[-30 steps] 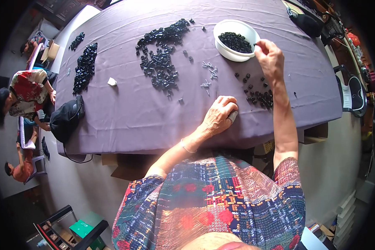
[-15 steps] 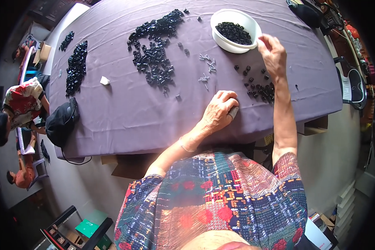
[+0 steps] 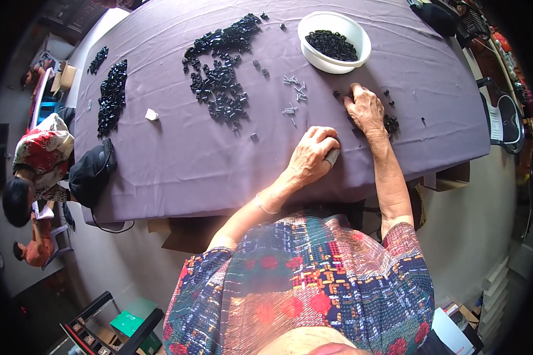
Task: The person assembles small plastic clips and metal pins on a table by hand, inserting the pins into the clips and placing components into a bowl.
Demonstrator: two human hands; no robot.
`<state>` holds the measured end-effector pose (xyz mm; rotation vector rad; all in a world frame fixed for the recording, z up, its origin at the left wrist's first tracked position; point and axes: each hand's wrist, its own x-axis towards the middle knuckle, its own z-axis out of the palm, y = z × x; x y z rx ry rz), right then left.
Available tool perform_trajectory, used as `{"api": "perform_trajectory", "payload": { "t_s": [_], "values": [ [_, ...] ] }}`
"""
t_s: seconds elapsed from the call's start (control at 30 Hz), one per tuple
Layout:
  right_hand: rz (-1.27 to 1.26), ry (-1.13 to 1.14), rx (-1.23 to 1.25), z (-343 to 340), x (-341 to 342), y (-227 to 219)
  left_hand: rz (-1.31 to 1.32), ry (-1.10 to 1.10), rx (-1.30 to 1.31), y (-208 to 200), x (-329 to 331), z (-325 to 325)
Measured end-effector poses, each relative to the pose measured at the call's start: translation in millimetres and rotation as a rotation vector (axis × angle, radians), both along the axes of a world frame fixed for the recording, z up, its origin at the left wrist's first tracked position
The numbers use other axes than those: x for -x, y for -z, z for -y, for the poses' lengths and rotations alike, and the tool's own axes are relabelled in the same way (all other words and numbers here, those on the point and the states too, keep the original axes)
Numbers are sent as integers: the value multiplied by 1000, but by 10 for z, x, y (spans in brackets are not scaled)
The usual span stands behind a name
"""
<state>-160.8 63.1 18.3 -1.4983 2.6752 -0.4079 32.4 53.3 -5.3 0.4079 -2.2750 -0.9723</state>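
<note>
From where I stood, the two hands were well apart over the purple-covered counter [image 3: 166,177]. The right hand [image 3: 364,110] reached down to the loose black pieces [image 3: 391,125] on the near side of the white bowl [image 3: 337,68], its fingers bent; I couldn't tell whether they had closed on one. The left hand [image 3: 310,155] rested curled near the counter's edge, something grey [image 3: 332,157] showing by its thumb, and its grip was hidden from me. Beyond it lay scattered silvery pins [image 3: 289,110]. More black pieces filled the bowl's bottom, and a large black heap [image 3: 225,41] spread to the left.
</note>
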Motion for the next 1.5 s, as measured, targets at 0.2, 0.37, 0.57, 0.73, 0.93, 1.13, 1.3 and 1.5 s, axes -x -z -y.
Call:
{"api": "perform_trajectory", "payload": {
  "t_s": [0.2,0.37,0.57,0.73,0.93,1.13,1.3,1.5],
  "values": [
    [102,24,-61,8,-78,-69,2,-4,15,-1,-19,17],
    [-51,-86,156,-35,-98,51,-29,-12,70,-46,-7,22],
    [64,-47,402,-247,-170,19,-28,-9,73,-36,-18,8],
    [199,-87,589,-228,-73,-271,-10,17,49,11,-27,22],
    [117,-206,748,288,202,-635,-4,16,30,5,-27,24],
    [66,-197,617,746,445,-664,6,-3,20,-20,-38,10],
    [170,-132,548,787,508,-583,16,7,-8,-12,-29,1],
    [113,-254,635,379,363,-525,22,2,-1,-6,-39,38]
  ]
}}
